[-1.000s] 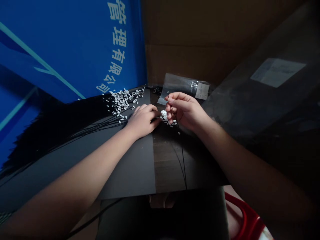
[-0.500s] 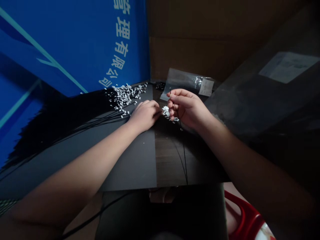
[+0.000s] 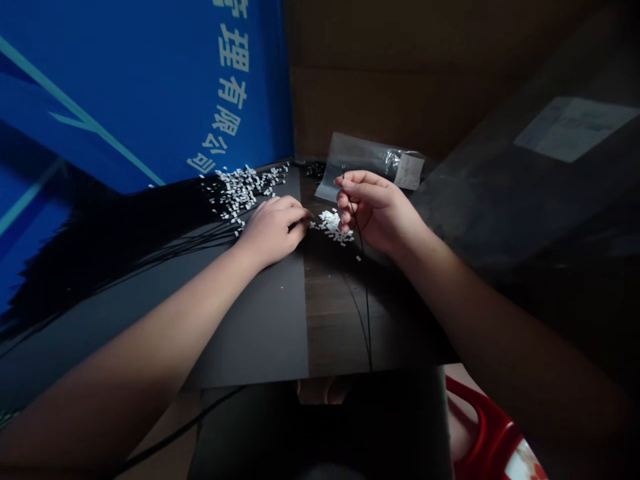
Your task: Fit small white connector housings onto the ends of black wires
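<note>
My right hand [image 3: 377, 207] pinches a thin black wire [image 3: 369, 320] near its upper end between thumb and forefinger. The wire's tip stands just above the fingertips, and its length hangs down to the table's front edge. My left hand [image 3: 275, 227] rests low over the table, fingers curled and thumb drawn in toward the forefinger. Whatever lies between those fingertips is too small to make out. Just right of them is a small heap of white plastic pieces [image 3: 334, 225], partly behind my right hand's fingers.
A thick bundle of black wires [image 3: 125, 217] with white ends [image 3: 245, 187] lies at the left against a blue printed panel [image 3: 150, 80]. A clear plastic bag [image 3: 350, 157] with a label lies behind my right hand. Red plastic [image 3: 480, 413] shows below, right.
My left hand has drawn back slightly leftward from the white heap, uncovering more of it. My right hand keeps its pinch on the wire, nearly still. The view has shifted a little.
</note>
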A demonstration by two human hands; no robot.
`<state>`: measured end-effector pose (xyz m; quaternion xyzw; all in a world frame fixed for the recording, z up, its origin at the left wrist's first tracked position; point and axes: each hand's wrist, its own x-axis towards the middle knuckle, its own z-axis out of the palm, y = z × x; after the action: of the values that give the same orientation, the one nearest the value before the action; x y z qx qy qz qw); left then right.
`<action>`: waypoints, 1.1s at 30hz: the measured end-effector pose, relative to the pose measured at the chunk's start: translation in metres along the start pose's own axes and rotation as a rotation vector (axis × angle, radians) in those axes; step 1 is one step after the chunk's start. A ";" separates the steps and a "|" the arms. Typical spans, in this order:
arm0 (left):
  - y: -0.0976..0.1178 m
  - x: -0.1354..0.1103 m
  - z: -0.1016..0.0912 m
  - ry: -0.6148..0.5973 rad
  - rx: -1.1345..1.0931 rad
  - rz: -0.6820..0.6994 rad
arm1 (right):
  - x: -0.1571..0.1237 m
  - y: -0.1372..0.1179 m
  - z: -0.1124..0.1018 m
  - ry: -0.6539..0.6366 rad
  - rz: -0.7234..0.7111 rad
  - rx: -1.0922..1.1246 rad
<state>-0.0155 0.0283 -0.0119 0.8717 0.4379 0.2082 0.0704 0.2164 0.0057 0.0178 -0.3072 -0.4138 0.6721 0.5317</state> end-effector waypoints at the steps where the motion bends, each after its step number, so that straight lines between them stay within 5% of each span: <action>1: 0.001 0.000 0.001 -0.018 0.010 0.006 | 0.000 0.000 0.000 0.000 -0.003 0.001; 33: 0.024 0.003 0.014 -0.124 0.108 -0.067 | -0.005 0.003 0.008 -0.025 0.011 0.001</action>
<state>0.0096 0.0168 -0.0159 0.8702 0.4724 0.1275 0.0574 0.2094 -0.0016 0.0184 -0.3007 -0.4183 0.6792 0.5228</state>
